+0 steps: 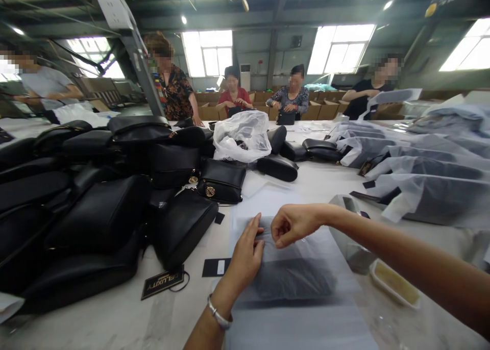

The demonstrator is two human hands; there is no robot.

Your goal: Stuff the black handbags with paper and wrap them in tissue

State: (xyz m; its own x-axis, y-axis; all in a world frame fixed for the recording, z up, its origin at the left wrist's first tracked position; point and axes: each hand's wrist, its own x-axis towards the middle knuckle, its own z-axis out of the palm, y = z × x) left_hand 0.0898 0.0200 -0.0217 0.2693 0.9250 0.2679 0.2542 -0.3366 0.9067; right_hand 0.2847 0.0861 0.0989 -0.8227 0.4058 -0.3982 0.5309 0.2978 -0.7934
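Note:
A black handbag in a translucent plastic bag [294,283] lies in front of me on a stack of flat plastic sheets [306,329]. My left hand [245,253] rests on the left part of the plastic, fingers stretched out and close together. Just right of it, my right hand [296,222] is curled with thumb and fingers closed over the bag's upper part. What those fingers pinch, if anything, is hidden. A black tag [214,267] with a white label sticks out beside my left wrist.
Many black handbags [99,212] are heaped on the left, a DELUXITY tag [163,282] near them. Several wrapped bags [440,192] stand in a row on the right. A small dish [396,283] sits by my right forearm. Crumpled plastic [243,133] lies ahead; several co-workers stand beyond.

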